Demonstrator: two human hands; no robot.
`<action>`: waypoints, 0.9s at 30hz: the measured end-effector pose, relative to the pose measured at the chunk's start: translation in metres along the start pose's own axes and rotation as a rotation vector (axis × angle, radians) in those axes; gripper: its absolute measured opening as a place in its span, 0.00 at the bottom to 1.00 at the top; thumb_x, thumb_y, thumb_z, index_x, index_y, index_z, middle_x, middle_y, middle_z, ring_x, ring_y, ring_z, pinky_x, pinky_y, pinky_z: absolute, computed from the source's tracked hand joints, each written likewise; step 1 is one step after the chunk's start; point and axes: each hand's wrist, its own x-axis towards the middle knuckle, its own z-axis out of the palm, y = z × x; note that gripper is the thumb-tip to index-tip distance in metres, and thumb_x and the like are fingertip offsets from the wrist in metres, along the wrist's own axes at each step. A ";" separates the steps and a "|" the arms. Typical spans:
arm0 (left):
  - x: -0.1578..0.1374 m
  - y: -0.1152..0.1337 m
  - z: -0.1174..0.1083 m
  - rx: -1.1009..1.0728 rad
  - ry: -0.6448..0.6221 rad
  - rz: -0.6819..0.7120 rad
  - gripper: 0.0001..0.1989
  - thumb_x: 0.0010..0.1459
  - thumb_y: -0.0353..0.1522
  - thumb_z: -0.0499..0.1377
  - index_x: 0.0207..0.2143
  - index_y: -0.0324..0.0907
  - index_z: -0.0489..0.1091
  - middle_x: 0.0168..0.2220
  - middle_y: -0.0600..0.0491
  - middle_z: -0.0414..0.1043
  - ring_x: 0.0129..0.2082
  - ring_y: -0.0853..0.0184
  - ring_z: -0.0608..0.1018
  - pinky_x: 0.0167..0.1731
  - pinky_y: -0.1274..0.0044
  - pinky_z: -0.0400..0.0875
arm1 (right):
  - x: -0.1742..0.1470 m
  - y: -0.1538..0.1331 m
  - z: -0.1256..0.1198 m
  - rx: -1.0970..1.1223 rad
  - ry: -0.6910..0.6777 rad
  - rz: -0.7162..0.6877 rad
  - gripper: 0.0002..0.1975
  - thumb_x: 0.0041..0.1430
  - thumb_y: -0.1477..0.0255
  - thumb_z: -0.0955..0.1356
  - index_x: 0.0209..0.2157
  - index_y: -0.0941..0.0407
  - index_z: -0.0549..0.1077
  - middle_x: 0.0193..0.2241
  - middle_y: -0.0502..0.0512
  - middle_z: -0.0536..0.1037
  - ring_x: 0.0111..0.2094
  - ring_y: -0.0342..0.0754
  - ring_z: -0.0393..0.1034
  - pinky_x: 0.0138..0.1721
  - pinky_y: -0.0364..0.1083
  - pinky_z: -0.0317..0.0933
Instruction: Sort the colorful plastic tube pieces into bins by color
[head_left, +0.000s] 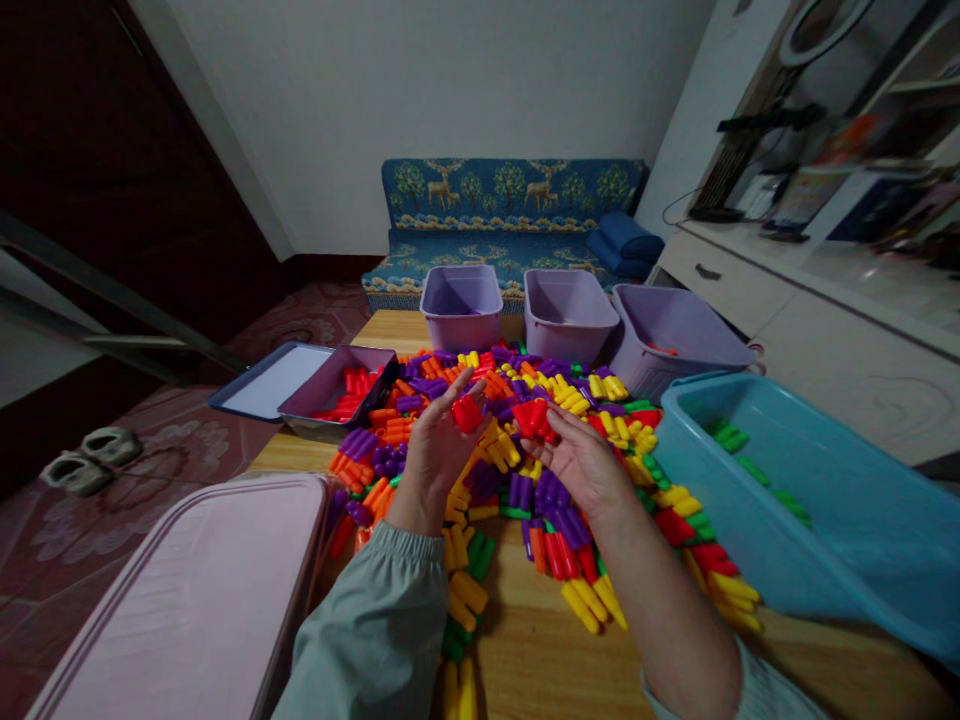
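Observation:
Over a heap of plastic building blocks (491, 480), both hands are raised at the middle of the table. A red block (466, 413) rests against the palm and fingers of my left hand (437, 440), whose fingertips point up. Between the thumb and fingers of my right hand (589, 462) are red blocks (532, 420); whether they are joined cannot be made out. The heap mixes purple, orange, yellow, green and red pieces, each shaped like short tubes side by side.
Three lilac bins (462, 320) line the table's far edge. On the right stands a blue tub (810, 570) with green blocks inside. To the left are an open box (337, 425) of red blocks and a pale lidded box (202, 600). A patterned sofa (510, 240) stands behind.

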 end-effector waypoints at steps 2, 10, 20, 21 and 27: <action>0.002 -0.004 -0.002 0.002 0.009 -0.003 0.25 0.53 0.32 0.59 0.55 0.42 0.69 0.52 0.46 0.73 0.51 0.62 0.75 0.51 0.72 0.70 | 0.000 0.001 -0.001 0.016 0.006 0.004 0.14 0.45 0.70 0.76 0.36 0.53 0.74 0.34 0.51 0.81 0.36 0.48 0.77 0.36 0.49 0.74; 0.009 -0.021 -0.007 0.106 0.058 0.079 0.41 0.40 0.16 0.59 0.58 0.45 0.63 0.49 0.48 0.75 0.52 0.65 0.76 0.56 0.75 0.67 | 0.004 0.013 -0.005 0.022 -0.008 0.053 0.18 0.45 0.72 0.76 0.40 0.53 0.74 0.37 0.51 0.81 0.39 0.47 0.77 0.41 0.48 0.73; 0.002 -0.026 0.003 0.641 0.086 0.164 0.36 0.54 0.32 0.64 0.64 0.47 0.56 0.45 0.47 0.77 0.37 0.62 0.82 0.34 0.75 0.79 | -0.002 0.012 0.006 -0.068 0.054 -0.105 0.24 0.44 0.69 0.77 0.45 0.53 0.72 0.41 0.53 0.78 0.40 0.48 0.76 0.40 0.46 0.73; 0.002 -0.026 0.003 0.723 0.099 0.183 0.37 0.55 0.33 0.64 0.65 0.48 0.54 0.44 0.47 0.78 0.33 0.64 0.82 0.31 0.76 0.79 | -0.003 0.009 0.007 -0.075 0.054 -0.118 0.24 0.45 0.69 0.77 0.45 0.53 0.72 0.41 0.53 0.78 0.41 0.48 0.75 0.41 0.47 0.73; 0.005 -0.028 -0.006 1.086 0.127 0.492 0.30 0.58 0.37 0.61 0.62 0.44 0.61 0.57 0.41 0.69 0.21 0.75 0.76 0.18 0.81 0.70 | -0.002 0.007 0.002 -0.111 0.068 -0.138 0.26 0.43 0.69 0.78 0.45 0.54 0.72 0.43 0.54 0.78 0.42 0.49 0.75 0.42 0.49 0.72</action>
